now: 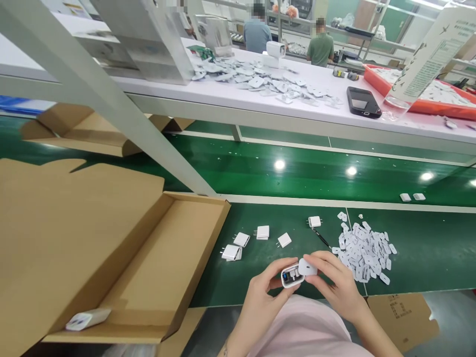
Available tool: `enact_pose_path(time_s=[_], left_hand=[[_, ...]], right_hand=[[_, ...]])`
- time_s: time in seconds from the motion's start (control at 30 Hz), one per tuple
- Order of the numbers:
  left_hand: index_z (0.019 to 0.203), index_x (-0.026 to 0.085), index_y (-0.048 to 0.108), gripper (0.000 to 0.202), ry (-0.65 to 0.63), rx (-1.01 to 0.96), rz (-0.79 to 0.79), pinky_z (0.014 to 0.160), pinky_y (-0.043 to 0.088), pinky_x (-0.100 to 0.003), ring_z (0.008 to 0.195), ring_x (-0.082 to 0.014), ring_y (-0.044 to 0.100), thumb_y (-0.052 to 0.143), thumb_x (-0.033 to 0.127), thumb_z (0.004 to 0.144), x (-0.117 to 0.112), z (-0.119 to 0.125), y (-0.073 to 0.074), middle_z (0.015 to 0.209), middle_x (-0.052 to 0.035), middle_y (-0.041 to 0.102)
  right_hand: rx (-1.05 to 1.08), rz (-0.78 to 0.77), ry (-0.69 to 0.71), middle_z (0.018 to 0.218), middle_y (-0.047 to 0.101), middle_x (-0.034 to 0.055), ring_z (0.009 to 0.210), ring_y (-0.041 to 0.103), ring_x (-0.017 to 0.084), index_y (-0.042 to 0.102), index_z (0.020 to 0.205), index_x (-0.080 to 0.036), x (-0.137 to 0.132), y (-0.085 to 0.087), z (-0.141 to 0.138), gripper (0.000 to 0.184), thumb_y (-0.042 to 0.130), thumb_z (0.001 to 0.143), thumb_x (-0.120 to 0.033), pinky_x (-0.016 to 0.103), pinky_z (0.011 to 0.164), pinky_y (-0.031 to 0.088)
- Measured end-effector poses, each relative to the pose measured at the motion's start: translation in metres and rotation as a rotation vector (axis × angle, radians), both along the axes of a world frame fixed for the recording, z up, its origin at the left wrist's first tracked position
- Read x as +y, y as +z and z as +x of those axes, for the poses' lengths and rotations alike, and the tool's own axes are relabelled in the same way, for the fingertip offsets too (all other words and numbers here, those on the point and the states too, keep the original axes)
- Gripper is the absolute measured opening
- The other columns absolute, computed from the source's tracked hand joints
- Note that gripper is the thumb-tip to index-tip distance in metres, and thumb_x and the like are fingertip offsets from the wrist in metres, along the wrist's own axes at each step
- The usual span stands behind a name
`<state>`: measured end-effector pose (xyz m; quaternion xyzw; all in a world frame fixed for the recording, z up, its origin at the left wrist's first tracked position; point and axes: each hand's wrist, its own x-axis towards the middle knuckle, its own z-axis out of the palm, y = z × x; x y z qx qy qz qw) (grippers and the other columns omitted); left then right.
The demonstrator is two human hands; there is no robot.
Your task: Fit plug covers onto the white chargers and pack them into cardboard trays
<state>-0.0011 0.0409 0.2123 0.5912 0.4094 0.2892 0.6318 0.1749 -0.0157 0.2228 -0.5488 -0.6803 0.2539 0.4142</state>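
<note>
My left hand (pixel 266 287) is closed round a white charger housing (pixel 287 279), whose open end faces me and shows electronic parts inside. Pinched in my right hand (pixel 332 280) is a white end cap (pixel 308 267), a flat rounded plate with a small slot, held right at the housing's opening. To the right of my right hand spreads a pile of similar white caps (pixel 366 250). A thin black pen-like tool (pixel 321 238) lies just beyond my hands, beside a white plug charger (pixel 314 221). Several more plug chargers (pixel 262 232) lie to the left on the green mat.
An open cardboard box (pixel 148 263) on the left holds one white piece (pixel 87 320). A slanted grey post (pixel 148 134) stands behind it. The raised white shelf (pixel 238 101) bears loose parts, a black handheld device (pixel 363 102) and a red tray (pixel 427 104). People work farther back.
</note>
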Motion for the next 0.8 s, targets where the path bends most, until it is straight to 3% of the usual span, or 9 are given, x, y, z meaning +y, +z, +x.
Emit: enact_pose_path(time_s=[0.2,0.33,0.5,0.57,0.67,0.8], left_hand=[[0.104,0.029,0.067,0.036,0.042,0.078,0.068,0.082,0.055,-0.034,0.101,-0.0232,0.062,0.059,0.013,0.072,-0.005,0.000,0.001,0.111,-0.0031,0.067],[0.114,0.031,0.063,0.041,0.012,0.081,0.126,0.086,0.054,-0.035,0.109,-0.0248,0.058,0.058,0.016,0.075,-0.008,-0.002,0.003,0.119,-0.0040,0.063],[0.111,0.025,0.065,0.030,0.017,-0.080,0.043,0.090,0.052,-0.037,0.110,-0.0265,0.058,0.055,0.025,0.083,-0.008,-0.005,0.007,0.119,-0.0081,0.063],[0.106,0.024,0.068,0.026,0.065,-0.136,0.012,0.091,0.051,-0.037,0.109,-0.0265,0.059,0.055,0.026,0.083,-0.008,-0.005,0.008,0.116,-0.0082,0.065],[0.103,0.024,0.069,0.024,0.096,-0.173,0.026,0.092,0.050,-0.037,0.113,-0.0269,0.056,0.057,0.025,0.082,-0.008,-0.002,0.011,0.116,-0.0080,0.065],[0.118,0.024,0.058,0.035,0.108,-0.139,0.050,0.095,0.048,-0.039,0.112,-0.0259,0.057,0.058,0.025,0.083,-0.010,0.000,0.015,0.120,-0.0094,0.062]], right_hand=[[-0.237,0.099,0.187,0.106,0.062,0.0084,0.089,0.058,0.018,0.044,0.131,-0.029,0.012,0.018,-0.007,0.046,0.051,0.088,-0.015,0.032,0.073,0.051],[-0.194,0.043,0.218,0.107,0.060,0.0081,0.093,0.057,0.018,0.046,0.129,-0.030,0.015,0.021,-0.005,0.044,0.050,0.088,-0.015,0.031,0.074,0.051],[-0.144,-0.039,0.240,0.112,0.056,0.0068,0.096,0.054,0.019,0.049,0.126,-0.034,0.013,0.020,-0.005,0.042,0.051,0.087,-0.016,0.034,0.077,0.050],[-0.041,-0.129,0.174,0.116,0.054,0.0070,0.101,0.052,0.020,0.050,0.125,-0.034,0.013,0.018,-0.007,0.041,0.053,0.087,-0.019,0.035,0.083,0.049],[0.279,-0.327,0.078,0.117,0.053,0.0076,0.101,0.054,0.019,0.050,0.125,-0.031,0.015,0.013,-0.008,0.038,0.053,0.087,-0.031,0.034,0.085,0.049],[0.550,-0.449,0.065,0.119,0.056,0.0067,0.107,0.055,0.019,0.057,0.120,-0.030,0.016,0.008,-0.010,0.034,0.047,0.089,-0.041,0.033,0.090,0.049]])
